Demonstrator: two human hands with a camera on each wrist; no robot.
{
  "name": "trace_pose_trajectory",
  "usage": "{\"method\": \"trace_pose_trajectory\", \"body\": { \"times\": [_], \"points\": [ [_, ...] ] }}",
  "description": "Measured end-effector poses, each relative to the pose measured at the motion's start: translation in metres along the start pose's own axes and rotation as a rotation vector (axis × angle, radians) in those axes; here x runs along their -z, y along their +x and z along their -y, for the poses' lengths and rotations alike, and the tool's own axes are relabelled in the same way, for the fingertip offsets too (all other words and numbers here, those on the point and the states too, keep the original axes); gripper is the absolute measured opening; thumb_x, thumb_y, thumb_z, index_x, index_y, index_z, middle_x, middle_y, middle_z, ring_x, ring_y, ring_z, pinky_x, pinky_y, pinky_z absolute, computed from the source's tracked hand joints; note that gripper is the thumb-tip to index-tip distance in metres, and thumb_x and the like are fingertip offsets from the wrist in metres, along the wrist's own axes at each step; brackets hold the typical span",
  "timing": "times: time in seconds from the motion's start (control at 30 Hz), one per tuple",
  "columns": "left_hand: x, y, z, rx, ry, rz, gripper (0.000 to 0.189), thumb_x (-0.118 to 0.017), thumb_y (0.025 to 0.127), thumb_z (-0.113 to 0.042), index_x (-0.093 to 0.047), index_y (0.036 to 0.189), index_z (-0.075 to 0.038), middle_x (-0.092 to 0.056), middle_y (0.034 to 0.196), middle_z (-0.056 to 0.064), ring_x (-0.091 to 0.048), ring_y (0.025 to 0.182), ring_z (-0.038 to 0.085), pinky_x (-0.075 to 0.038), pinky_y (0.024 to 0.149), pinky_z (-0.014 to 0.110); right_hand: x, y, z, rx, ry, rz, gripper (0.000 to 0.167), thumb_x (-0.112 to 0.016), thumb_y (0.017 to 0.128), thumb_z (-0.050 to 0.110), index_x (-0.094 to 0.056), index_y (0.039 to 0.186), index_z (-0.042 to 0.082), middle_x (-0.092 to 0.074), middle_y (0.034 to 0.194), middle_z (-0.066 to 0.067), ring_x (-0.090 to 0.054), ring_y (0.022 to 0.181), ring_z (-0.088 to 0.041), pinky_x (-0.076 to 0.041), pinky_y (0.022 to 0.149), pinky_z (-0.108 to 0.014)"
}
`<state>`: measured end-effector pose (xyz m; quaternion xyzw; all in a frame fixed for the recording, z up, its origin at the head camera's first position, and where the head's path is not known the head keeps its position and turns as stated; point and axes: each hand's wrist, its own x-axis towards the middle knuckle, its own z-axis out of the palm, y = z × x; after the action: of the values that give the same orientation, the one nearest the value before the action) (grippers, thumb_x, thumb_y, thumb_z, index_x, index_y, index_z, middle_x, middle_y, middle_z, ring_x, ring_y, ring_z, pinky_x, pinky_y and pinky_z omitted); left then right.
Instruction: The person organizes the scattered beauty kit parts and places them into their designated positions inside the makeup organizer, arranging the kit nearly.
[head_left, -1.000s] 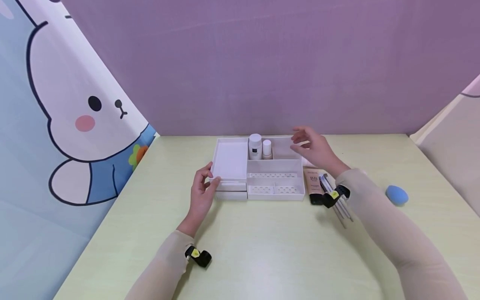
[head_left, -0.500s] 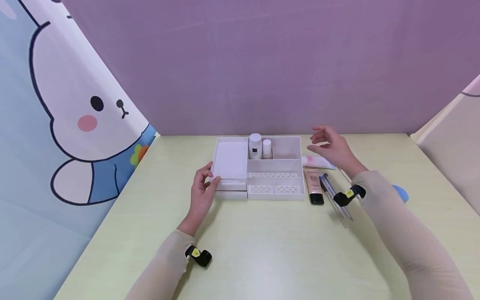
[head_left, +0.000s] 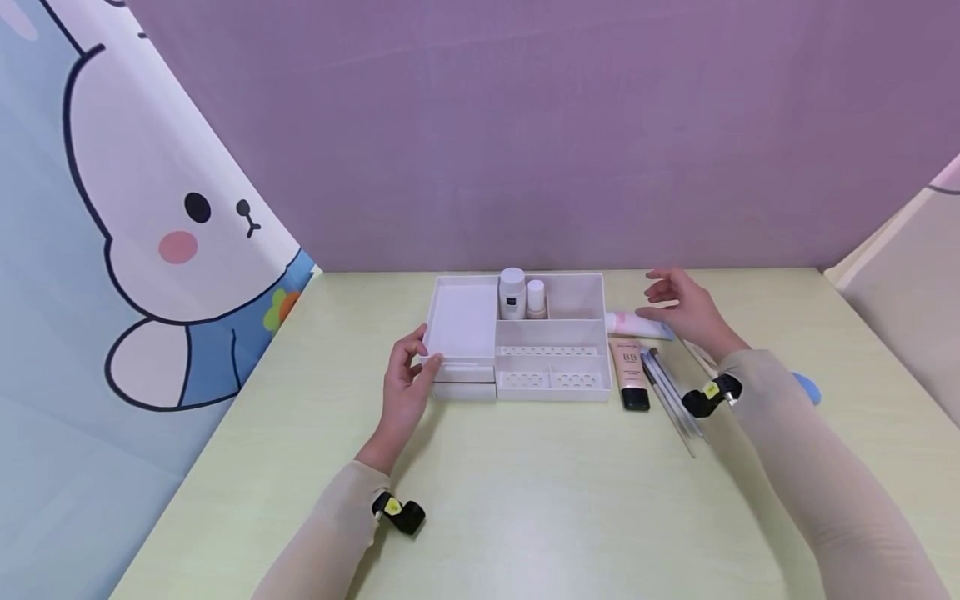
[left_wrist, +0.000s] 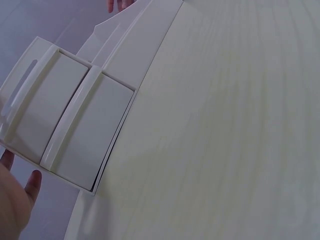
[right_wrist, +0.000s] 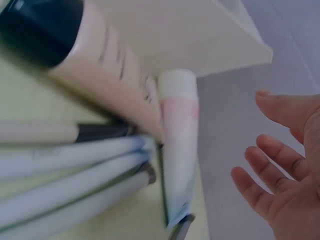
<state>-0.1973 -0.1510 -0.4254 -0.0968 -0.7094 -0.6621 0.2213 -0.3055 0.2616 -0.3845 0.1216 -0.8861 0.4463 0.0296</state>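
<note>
A white desktop organizer point(head_left: 551, 393) stands at the back of the table, with a white bottle point(head_left: 513, 296) and a smaller white-capped bottle point(head_left: 536, 300) in its back compartment. My left hand point(head_left: 405, 392) rests its fingertips against the organizer's left side; the left wrist view shows its two drawer fronts point(left_wrist: 92, 130). Beside a pink and white squeeze tube point(head_left: 637, 324), my right hand point(head_left: 693, 312) hovers with fingers apart. In the right wrist view, a gap separates that hand from the squeeze tube point(right_wrist: 181, 140). Nothing is in either hand.
A BB cream tube point(head_left: 630, 373) lies along the organizer's right side. Several makeup brushes point(head_left: 671, 400) are spread beside it. A blue makeup sponge point(head_left: 807, 388) lies farther right, partly behind the right sleeve. A purple cloth point(head_left: 547, 142) hangs behind the table.
My right hand has moved right from over the organizer's back compartment, then lowered toward the pink and white squeeze tube, which has come into sight. My left hand has stayed against the organizer.
</note>
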Motion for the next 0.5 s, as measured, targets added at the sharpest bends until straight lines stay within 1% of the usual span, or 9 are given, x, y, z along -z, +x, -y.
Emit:
{"method": "trace_pose_trajectory", "body": {
  "times": [0.07, 0.17, 0.33, 0.5],
  "points": [
    [0.0, 0.0, 0.0, 0.001, -0.001, 0.002, 0.018, -0.06, 0.094, 0.005, -0.043, 0.1, 0.008, -0.048, 0.144, 0.02, -0.043, 0.135, 0.028, -0.04, 0.085, 0.028, 0.0, 0.0, -0.004, -0.035, -0.013, 0.035, 0.063, -0.071, 0.092, 0.011, -0.038, 0.143, -0.003, -0.053, 0.128, -0.029, -0.05, 0.12, -0.042, -0.036, 0.103, -0.056],
    [0.0, 0.0, 0.0, 0.003, 0.0, 0.003, 0.018, -0.06, 0.094, 0.005, -0.044, 0.1, 0.007, -0.048, 0.144, 0.019, -0.043, 0.135, 0.028, -0.04, 0.085, 0.028, 0.001, 0.0, -0.011, -0.079, -0.036, 0.083, 0.065, -0.071, 0.092, 0.012, -0.036, 0.145, -0.003, -0.05, 0.131, -0.029, -0.047, 0.124, -0.044, -0.032, 0.105, -0.06],
    [-0.001, 0.001, 0.0, 0.004, 0.002, 0.001, 0.018, -0.06, 0.094, 0.005, -0.044, 0.1, 0.007, -0.048, 0.145, 0.019, -0.043, 0.135, 0.028, -0.04, 0.085, 0.027, 0.0, 0.002, -0.023, -0.105, -0.057, 0.13, 0.065, -0.071, 0.09, 0.008, -0.036, 0.143, -0.005, -0.05, 0.132, -0.03, -0.047, 0.124, -0.046, -0.031, 0.106, -0.06],
    [-0.001, 0.001, 0.0, 0.003, 0.01, -0.001, 0.018, -0.061, 0.094, 0.004, -0.044, 0.1, 0.007, -0.048, 0.144, 0.019, -0.044, 0.134, 0.027, -0.04, 0.086, 0.031, -0.001, 0.005, -0.032, -0.124, -0.076, 0.167, 0.066, -0.073, 0.088, 0.007, -0.037, 0.142, -0.007, -0.048, 0.135, -0.032, -0.044, 0.127, -0.047, -0.03, 0.107, -0.06]
  ]
}}
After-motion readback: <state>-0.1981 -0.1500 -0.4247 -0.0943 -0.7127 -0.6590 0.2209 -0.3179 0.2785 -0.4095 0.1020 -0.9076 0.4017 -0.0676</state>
